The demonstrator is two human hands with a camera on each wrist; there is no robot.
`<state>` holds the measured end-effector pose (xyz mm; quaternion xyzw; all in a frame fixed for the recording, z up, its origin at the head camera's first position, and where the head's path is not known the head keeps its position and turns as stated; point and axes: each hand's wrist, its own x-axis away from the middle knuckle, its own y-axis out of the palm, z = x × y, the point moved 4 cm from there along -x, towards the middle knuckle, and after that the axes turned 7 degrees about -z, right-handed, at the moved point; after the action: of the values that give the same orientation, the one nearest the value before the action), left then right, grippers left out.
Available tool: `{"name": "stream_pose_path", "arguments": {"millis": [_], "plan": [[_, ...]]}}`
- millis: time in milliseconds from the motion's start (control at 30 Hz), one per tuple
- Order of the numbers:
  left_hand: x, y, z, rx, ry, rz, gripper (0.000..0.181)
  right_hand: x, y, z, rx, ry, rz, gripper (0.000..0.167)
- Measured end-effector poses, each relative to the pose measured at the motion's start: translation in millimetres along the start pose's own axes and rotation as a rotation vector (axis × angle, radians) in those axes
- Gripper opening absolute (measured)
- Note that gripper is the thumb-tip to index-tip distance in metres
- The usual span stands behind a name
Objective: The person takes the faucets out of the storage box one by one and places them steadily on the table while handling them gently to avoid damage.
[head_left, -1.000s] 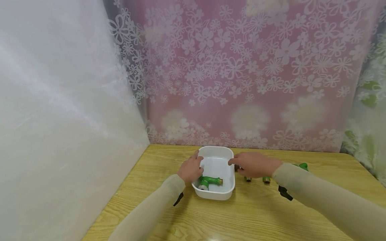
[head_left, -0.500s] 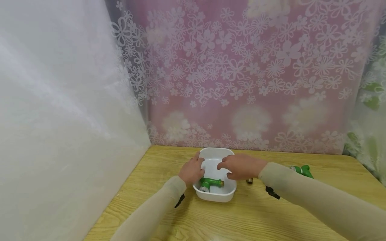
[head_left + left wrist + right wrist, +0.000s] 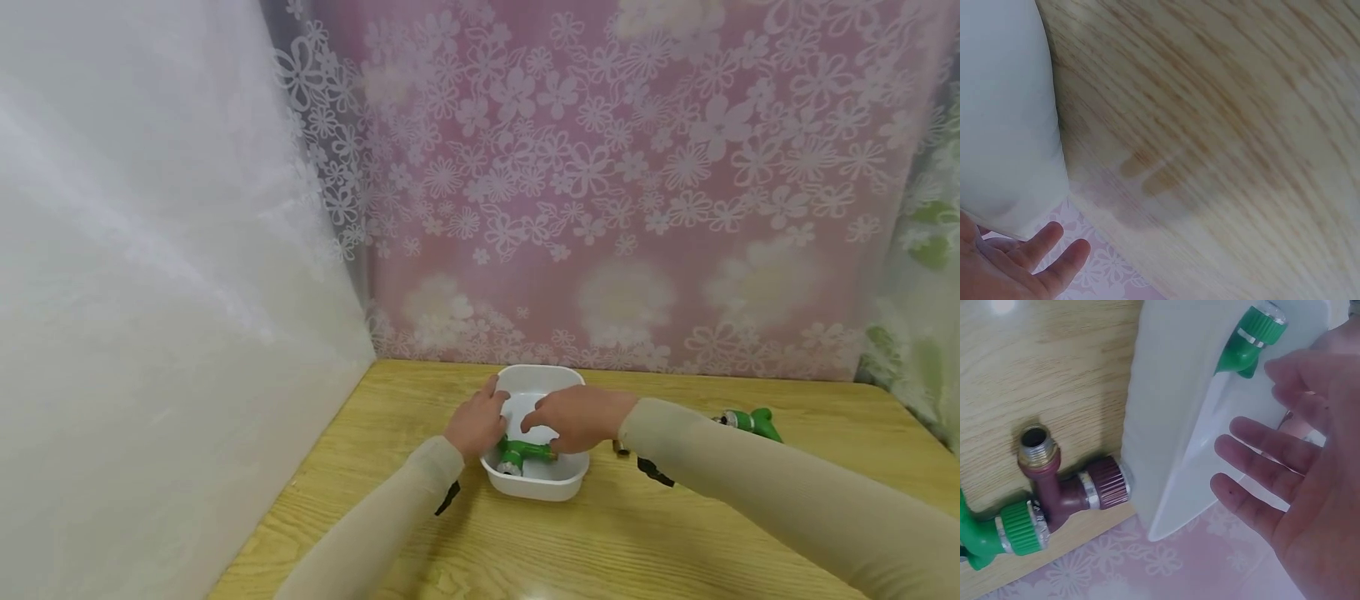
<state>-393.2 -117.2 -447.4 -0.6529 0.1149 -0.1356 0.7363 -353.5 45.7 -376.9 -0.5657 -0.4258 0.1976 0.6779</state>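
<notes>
A white plastic basin [image 3: 534,491] stands on the table with a green tap [image 3: 527,451] lying in its near part. At the basin's left rim, my left hand [image 3: 476,423] holds the wall, thumb side over the inside; in the left wrist view two fingers [image 3: 1067,267] extend past the outside. My right hand [image 3: 585,418] hovers over the basin beside the green tap, fingers spread and slightly bent, gripping nothing. In the right wrist view the tap's green collar [image 3: 1263,326] shows near the fingertips, apart from them.
Right of the basin a maroon tap [image 3: 1054,494] lies close to the wall, a second green tap [image 3: 1007,534] beside it. Further right in the head view is a green tap [image 3: 761,423], partly behind the sleeve. A flowered curtain [image 3: 622,208] hangs behind the table.
My right hand has moved left, from beside the basin's right rim to above its inside, near the green tap. My left hand has stayed at the left rim.
</notes>
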Motion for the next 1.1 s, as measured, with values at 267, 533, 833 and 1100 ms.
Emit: {"name": "stream_pose_path", "arguments": {"millis": [267,533,833,1100], "plan": [[0.2,-1.4,0.2,-0.005,0.007,0.01,0.041,-13.5,3,-8,0.025,-0.042,-0.07,0.047],[1.7,-1.4,0.4,0.004,0.01,0.009,0.041,-21.5,4,-18,0.047,-0.065,-0.093,0.05],[-0.1,0.2,-1.0,0.011,0.034,0.016,0.041,-29.6,4,-26,0.057,-0.05,-0.178,0.053],[3.2,-3.3,0.3,0.008,0.041,0.02,0.04,-38.7,3,-31,0.077,-0.025,-0.215,0.057]]}}
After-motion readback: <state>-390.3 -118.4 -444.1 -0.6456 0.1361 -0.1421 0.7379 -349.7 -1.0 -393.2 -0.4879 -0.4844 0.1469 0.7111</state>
